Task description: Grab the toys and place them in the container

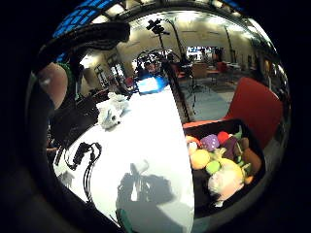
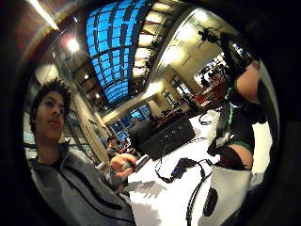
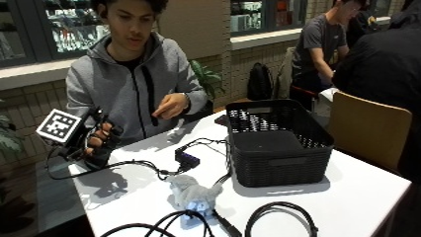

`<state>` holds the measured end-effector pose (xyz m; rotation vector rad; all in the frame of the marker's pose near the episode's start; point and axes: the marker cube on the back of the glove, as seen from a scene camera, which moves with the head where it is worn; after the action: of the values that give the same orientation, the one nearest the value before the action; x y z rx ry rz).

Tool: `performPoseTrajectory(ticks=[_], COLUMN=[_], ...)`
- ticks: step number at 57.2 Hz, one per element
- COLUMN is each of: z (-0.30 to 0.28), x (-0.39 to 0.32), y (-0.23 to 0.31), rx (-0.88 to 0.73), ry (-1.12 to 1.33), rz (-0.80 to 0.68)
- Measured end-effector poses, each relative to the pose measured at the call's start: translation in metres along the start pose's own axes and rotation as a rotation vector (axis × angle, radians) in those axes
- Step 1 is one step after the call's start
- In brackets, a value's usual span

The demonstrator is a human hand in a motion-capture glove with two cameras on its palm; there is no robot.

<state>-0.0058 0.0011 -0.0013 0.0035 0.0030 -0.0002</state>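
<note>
Largely done, we judge: toys (image 1: 218, 158) fill the basket (image 3: 279, 143), one plush (image 3: 190, 193) remains on the worktop (image 3: 355, 197), gloved hand (image 3: 100, 140) raised, fingers relaxed, holding nothing.

No readable text in any view.
No words, labels, brand marks, numbers or signs can be made out on the black plastic basket (image 3: 279, 143), the grey plush toy (image 3: 190, 193), the white tabletop (image 3: 368, 192) or the person's grey hoodie (image 3: 135, 84).
</note>
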Motion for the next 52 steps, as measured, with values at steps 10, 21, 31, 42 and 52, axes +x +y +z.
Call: performPoseTrajectory(ticks=[10, 21, 31, 42, 52], z=[-0.013, -0.004, 0.029, 0.073, 0.124], x=[-0.052, -0.080, -0.076, -0.066, -0.040], y=[0.001, -0.022, -0.038, -0.058, -0.077], rx=[-0.072, -0.357, -0.658, -0.863, -1.097], ry=[0.082, 0.302, 0.395, 0.486, 0.559], rz=[-0.120, -0.157, -0.063, -0.056, -0.015])
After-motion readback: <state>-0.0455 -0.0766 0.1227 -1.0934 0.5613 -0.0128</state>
